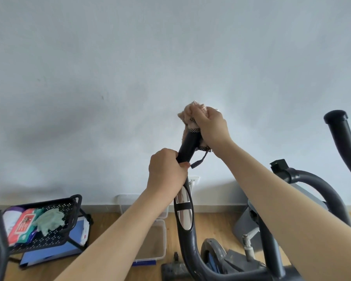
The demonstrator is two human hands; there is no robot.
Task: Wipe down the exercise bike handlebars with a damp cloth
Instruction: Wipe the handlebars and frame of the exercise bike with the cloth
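Here, right hand (212, 128) clutching cloth (193, 113) atop handlebar (187, 148), left hand (166, 171) gripping below.

The top end of the black padded handlebar (187, 147) was hidden under the bunched pink terry cloth (193, 112), itself partly covered by the right hand's fingers (208, 116). Print on the red flat packet (21, 226) was too small to read.

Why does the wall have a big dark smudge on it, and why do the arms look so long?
Head view: the smudge on the wall is a soft shadow, not dirt. The wide lens stretches the arms and bends the floor edge. The left hand and right hand look sharp; the chrome strip shines with glare.
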